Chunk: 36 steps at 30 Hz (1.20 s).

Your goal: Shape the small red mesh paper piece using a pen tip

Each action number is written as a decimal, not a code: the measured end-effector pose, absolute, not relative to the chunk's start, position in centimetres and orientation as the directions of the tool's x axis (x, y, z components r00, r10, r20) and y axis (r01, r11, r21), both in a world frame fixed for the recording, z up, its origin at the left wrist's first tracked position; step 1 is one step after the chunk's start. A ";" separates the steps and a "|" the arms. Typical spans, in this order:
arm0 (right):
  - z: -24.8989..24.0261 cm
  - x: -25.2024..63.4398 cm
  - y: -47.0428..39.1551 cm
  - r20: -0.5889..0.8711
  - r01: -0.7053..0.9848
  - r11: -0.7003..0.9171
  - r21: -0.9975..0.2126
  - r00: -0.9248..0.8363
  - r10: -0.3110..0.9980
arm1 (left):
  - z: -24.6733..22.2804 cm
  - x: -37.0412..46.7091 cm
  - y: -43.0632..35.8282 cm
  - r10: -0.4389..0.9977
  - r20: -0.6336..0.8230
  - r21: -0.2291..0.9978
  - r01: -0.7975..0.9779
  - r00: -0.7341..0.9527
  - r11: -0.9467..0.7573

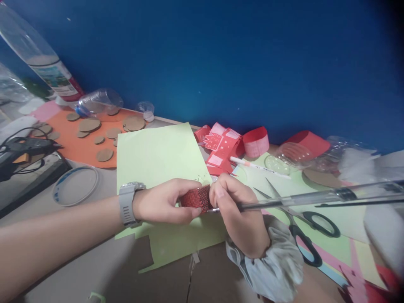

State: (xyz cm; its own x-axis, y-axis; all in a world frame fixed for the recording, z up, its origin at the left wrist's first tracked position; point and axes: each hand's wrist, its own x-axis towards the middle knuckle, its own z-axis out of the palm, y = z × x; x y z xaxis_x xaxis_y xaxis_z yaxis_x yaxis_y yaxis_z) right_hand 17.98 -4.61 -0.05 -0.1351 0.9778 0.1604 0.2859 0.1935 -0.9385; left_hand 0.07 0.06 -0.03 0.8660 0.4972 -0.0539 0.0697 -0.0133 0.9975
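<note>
Between the thumb and fingers of my left hand [176, 202] is a small red piece [196, 199] covered with a dark woven-looking pattern. My right hand [235, 212] is closed round a black pen with a clear barrel [293, 199], its tip at the right end of the red piece. The right fingers also press against that end. Both hands are over a light green sheet [158, 151]. A grey watch [128, 205] is on the left wrist, and a pale scrunchie [268, 263] circles the right.
Open scissors [293, 216] lie beyond my right hand, near a white marker [257, 165] and red paper pieces [224, 145]. Cardboard discs [89, 124] sit on orange paper [77, 151]. A tape roll [75, 186] lies left; a tall bottle [52, 69] stands by the blue wall [221, 54].
</note>
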 end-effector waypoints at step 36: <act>0.0 17.9 -4.7 0.152 0.247 0.184 -0.951 -0.142 0.978 | -0.3 -0.1 0.2 0.484 -0.039 0.997 0.063 0.874 -0.033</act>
State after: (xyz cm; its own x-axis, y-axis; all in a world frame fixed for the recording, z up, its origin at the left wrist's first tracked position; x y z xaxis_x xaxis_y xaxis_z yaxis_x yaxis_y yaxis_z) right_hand 17.86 -4.75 0.01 -0.1423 0.9781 0.1522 0.2473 0.1840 -0.9513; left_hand -0.07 0.19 -0.28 0.8740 0.4845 -0.0385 0.0625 -0.0335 0.9975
